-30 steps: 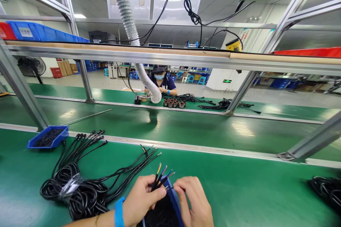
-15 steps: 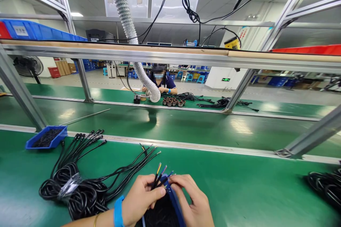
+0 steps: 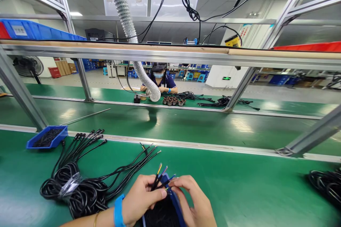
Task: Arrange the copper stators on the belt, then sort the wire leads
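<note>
1. Two green surfaces fill the view: the near worktop and, beyond a metal rail, a conveyor belt running left to right.
2. A large bundle of black cables lies coiled near the worktop's left front, its plug ends fanned toward the rail.
3. Another black coil sits at the worktop's right edge.
4. A small blue tray of dark parts rests at the far left corner, by the rail.
5. A second blue bin of small black pieces sits at the front edge, between the person's hands.
6. The left hand, wearing a blue wristband, is closed around one black cable end, whose coloured cores spread upward over the bin.
7. The right hand is curled, its thumb and forefinger pinched at the tip of one core; whether a small black piece is between them, I cannot tell.
8. The step in hand looks like working on a single core, likely fitting a sleeve. The next move calls for a steady left grip and fine fingertip aim.
9. Across the belt, another person sits working.
</note>
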The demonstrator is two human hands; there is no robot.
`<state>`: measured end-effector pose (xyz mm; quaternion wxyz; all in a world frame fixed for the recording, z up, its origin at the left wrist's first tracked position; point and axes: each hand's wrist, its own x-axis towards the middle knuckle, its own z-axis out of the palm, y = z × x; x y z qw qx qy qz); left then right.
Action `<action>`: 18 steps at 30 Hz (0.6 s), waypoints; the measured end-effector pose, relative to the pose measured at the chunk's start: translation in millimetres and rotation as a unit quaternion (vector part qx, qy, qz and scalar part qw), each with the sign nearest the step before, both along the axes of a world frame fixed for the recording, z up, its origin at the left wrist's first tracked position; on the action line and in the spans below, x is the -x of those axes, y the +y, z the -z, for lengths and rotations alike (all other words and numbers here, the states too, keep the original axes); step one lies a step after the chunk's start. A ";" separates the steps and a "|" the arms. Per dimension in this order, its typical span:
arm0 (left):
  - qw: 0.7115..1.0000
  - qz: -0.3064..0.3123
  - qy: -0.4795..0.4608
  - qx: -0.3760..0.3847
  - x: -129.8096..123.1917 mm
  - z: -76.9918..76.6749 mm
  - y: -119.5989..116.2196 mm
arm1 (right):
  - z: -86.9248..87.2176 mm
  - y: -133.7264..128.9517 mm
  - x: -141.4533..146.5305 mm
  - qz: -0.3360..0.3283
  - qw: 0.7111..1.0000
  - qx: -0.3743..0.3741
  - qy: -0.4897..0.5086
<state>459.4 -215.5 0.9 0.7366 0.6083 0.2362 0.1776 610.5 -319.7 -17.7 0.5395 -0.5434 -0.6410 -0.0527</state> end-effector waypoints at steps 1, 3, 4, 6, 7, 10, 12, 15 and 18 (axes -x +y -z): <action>1.000 -0.001 -0.001 0.000 -0.3 1.3 0.4 | 0.1 0.0 -0.3 0.000 1.000 -0.001 0.001; 1.000 -0.003 -0.005 -0.002 -1.0 4.3 1.3 | 0.5 0.1 -0.7 -0.003 1.000 -0.001 -0.001; 1.000 -0.003 -0.006 -0.003 -1.3 5.6 1.7 | 0.8 0.2 -0.9 -0.004 1.000 -0.001 -0.003; 1.000 -0.003 -0.007 -0.005 -1.7 7.3 2.2 | 1.4 0.0 -1.1 -0.001 1.000 -0.004 -0.003; 1.000 -0.003 -0.007 -0.005 -1.8 7.7 2.2 | 1.6 -0.2 -1.3 -0.001 1.000 -0.005 -0.003; 1.000 -0.001 -0.007 -0.008 -1.4 8.4 1.5 | 1.1 -1.2 -2.2 -0.007 1.000 -0.002 -0.015; 1.000 -0.001 -0.005 -0.012 -0.9 9.2 0.8 | -0.7 -1.9 -3.2 -0.010 0.999 0.003 -0.038; 1.000 0.004 0.004 -0.020 -0.2 9.9 0.9 | -5.2 -2.4 -4.9 -0.011 0.994 0.000 -0.112; 1.000 0.007 0.014 -0.021 0.2 9.0 2.4 | -9.5 -2.3 -6.3 -0.024 0.986 0.001 -0.163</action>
